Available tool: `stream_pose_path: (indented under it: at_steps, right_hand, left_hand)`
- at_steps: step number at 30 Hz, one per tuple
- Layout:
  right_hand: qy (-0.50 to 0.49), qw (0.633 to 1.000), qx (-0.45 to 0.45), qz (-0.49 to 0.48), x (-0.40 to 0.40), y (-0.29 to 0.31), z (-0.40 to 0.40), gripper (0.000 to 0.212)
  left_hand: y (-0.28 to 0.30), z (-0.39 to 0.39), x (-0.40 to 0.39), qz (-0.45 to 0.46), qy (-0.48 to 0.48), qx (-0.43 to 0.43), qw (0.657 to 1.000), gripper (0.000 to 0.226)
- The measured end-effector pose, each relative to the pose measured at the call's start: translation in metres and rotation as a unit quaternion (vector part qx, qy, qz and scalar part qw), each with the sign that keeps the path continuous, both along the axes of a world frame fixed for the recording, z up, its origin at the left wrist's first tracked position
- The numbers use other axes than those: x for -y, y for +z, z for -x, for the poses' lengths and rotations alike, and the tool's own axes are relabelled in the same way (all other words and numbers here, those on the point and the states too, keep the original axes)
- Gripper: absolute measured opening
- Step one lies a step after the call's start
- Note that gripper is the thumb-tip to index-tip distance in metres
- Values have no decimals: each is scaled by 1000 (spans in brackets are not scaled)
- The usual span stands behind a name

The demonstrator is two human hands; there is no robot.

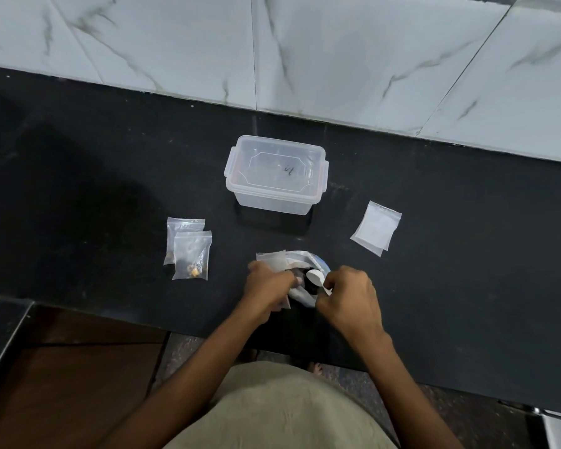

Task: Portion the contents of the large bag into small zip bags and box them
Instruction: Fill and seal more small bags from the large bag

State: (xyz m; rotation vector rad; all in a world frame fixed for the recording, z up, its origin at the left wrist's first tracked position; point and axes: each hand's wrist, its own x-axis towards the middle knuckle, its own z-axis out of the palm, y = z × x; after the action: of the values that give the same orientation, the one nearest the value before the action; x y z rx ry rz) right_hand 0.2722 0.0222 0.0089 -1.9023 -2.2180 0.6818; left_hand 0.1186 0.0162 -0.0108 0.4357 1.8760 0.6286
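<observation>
Left hand [268,286] pinching empty small zip bag [271,260]; right hand [348,294] gripping white scoop [314,276] in large bag [305,294]. I judge film light, limp, slippery; hold at rim.

Black counter [110,176], grey-veined white tiles [337,53]

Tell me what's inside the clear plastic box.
Nothing visible: the clear plastic box has its lid on, and through it no zip bags show, only a dark scribble. Two filled zip bags lie outside, to its left.

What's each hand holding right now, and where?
Left hand grips a small zip bag at its lower part; right hand holds a white scoop by its handle.
</observation>
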Motion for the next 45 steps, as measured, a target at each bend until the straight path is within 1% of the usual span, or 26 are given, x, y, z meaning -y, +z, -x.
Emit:
stream_pose_path:
  at_steps: [2,3,5,7,9,12,14,16,17,19,21,23,25,26,29,31,34,37,39,41,43,45]
  right_hand:
    - [-15,1000,-4,11,-1,0,0,15]
    - [-23,999,-12,18,-1,0,-1,16]
    - [-39,998,-27,32,-2,-2,-2,14]
    - [-50,997,-36,37,-3,-6,-3,14]
    - [-60,996,-45,38,-5,-9,-5,15]
    - [-75,995,-53,46,-6,-12,-7,12]
    - [-89,991,-78,59,-6,-14,-9,9]
    - [-112,983,-120,84,-7,-14,-10,8]
    - [-132,975,-148,105,-9,-13,-11,9]
    - [-179,948,-209,158,-12,-9,-14,11]
    - [-222,913,-272,208,-13,-7,-17,15]
    - [-250,882,-317,242,-13,-7,-20,18]
    - [-267,860,-349,260,-14,-9,-23,21]
    - [-274,850,-364,266,-14,-9,-24,20]
    - [-286,826,-400,276,-14,-7,-28,5]
    - [-290,817,-417,273,-15,-6,-30,6]
    - [-294,819,-427,246,-16,-3,-30,10]
    - [-306,817,-434,226,-15,-2,-26,14]
    - [-332,797,-447,234,-15,-5,-23,21]
    - [-343,782,-456,249,-14,-6,-19,23]
    - [-330,788,-449,262,-13,-5,-19,20]
    - [-307,797,-440,279,-12,-2,-19,12]
  left_hand:
    - [1,-4,0,-10,26,72,997,31]
    - [1,-5,0,-20,34,96,995,29]
    - [5,-6,-2,-39,51,153,986,34]
    - [6,-7,-4,-56,72,203,975,49]
    - [4,-8,-5,-74,86,218,969,62]
    - [7,-11,-4,-84,99,233,964,56]
    - [7,-10,-5,-82,100,234,963,60]
    - [0,-8,-7,-82,101,222,966,73]
    - [1,-8,-7,-74,90,216,969,74]
    - [3,-7,-7,-67,76,206,973,65]
    - [5,-5,-6,-59,72,204,975,57]
    - [2,-5,-5,-55,72,191,977,61]
    - [1,-4,-4,-57,65,154,984,61]
    - [0,-3,-4,-59,60,133,988,59]
    - [0,-2,-3,-78,37,67,994,48]
    - [-3,-1,-1,-89,13,14,996,42]
    - [-6,0,-1,-97,-29,-40,994,38]
    - [-8,0,-2,-96,-50,-64,992,35]
    - [-8,0,-2,-88,-66,-76,991,37]
    - [-9,1,-2,-75,-78,-78,991,39]
    - [-9,1,-1,-73,-75,-82,991,41]
    - [-10,3,0,-91,-63,-92,990,44]
